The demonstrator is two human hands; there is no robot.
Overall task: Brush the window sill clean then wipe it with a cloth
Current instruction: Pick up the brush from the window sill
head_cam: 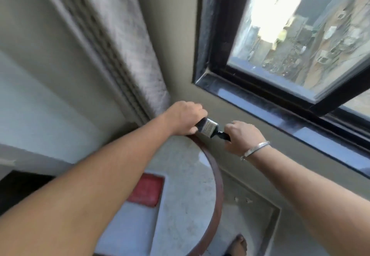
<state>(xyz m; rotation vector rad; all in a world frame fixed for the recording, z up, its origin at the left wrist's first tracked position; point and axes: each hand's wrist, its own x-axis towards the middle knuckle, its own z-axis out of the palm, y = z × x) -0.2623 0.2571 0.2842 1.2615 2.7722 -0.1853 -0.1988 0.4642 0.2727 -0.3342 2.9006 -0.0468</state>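
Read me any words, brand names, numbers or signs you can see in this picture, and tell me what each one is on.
No text can be read.
Brush: its metal band carries a printed label, too small and blurred to read.
Red cloth on the round table: no print shows.
Window sill and bracelet: no markings show.

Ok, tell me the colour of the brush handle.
Black, with a silver ferrule above it; the brush shows in the head view, the only one.
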